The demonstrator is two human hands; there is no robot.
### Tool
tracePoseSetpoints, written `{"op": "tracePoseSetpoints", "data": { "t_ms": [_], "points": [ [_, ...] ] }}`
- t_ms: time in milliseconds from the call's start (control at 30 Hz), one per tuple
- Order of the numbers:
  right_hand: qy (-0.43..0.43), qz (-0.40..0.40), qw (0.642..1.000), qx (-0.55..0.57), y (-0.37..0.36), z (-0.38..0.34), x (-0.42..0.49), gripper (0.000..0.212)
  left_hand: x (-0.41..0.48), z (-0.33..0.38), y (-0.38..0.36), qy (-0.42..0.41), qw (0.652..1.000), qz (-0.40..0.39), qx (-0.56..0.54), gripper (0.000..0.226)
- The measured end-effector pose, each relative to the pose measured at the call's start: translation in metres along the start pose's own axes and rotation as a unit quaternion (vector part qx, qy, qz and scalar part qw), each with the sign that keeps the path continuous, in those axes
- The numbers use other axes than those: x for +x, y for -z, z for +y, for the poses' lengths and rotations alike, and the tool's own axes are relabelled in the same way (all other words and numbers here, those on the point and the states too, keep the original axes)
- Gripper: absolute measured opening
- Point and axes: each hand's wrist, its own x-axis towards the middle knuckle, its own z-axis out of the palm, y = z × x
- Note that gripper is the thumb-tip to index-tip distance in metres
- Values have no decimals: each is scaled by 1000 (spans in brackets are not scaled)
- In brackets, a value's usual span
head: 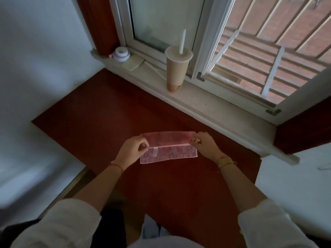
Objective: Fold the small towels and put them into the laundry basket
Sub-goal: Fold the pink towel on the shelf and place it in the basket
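The left hand (133,149) is pinching the pink towel's (168,147) 9 o'clock end and the right hand (204,143) its 3 o'clock end, both closed on the raised fold edge. The towel's long axis is running 9-to-3 between them, equally near each hand. Bare red surface (107,108) is lying open all round, the windowsill (206,102) at 1 o'clock; no basket is showing.

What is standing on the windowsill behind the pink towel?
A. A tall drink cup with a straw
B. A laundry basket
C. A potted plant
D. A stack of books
A: a tall drink cup with a white straw stands on the windowsill, beyond the pink towel held by both hands.
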Motion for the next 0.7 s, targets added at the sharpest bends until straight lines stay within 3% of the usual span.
{"op": "tracePoseSetpoints", "data": {
  "t_ms": [167, 300, 433, 567, 700],
  "points": [
    [-13, -43, 999, -19, -35, 14, -19, 11, -29, -6, -40, 20, 999, -30, 17, 17],
    [-36, -28, 999, 2, -40, 12, -18, 11, -42, -6, -55, 64, 998, 16, 5, 14],
    [-13, -17, 1000, -11, -39, -8, 16, 22, -40, 3, -60, 235, 963, 127, -44, 15],
    [68, -17, 997, -19, -53, -49, 60, 17, -34, 12, -64, 361, 923, 114, -70, 31],
    [112, -80, 990, -41, -78, -87, 92, 33, -27, 18, -71, 416, 893, 128, -116, 26]
  ]
}}
